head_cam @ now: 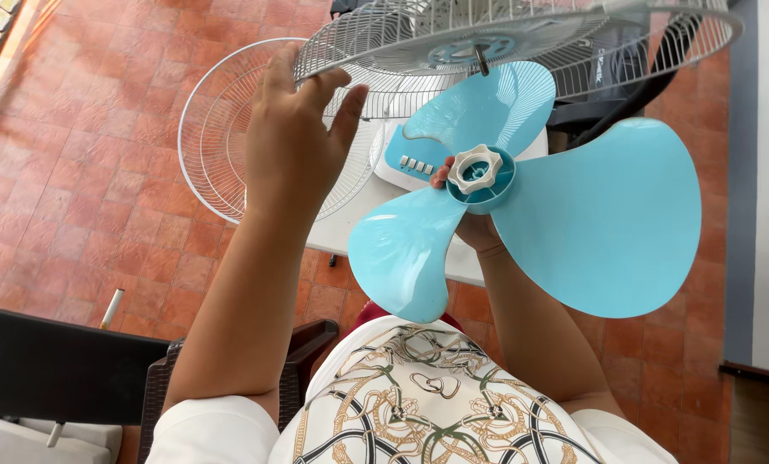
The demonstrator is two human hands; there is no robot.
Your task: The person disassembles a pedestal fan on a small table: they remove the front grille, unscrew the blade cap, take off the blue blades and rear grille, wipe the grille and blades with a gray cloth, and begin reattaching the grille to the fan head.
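My right hand point(470, 225) grips a light blue three-bladed fan blade point(599, 215) from beneath, by its hub, where a white locking knob point(476, 168) sits on top. My left hand point(291, 137) rests its fingers on the rim of the white wire rear grille point(522, 39) of a fan, whose motor shaft point(482, 62) points toward me. The fan's blue-and-white base with push buttons point(412, 161) stands on a small white table point(350, 225).
A second white wire grille point(217, 129) leans by the table, over the terracotta tiled floor point(83, 172). A dark wicker chair point(169, 369) sits near my left arm. A black cable point(634, 99) runs at the upper right.
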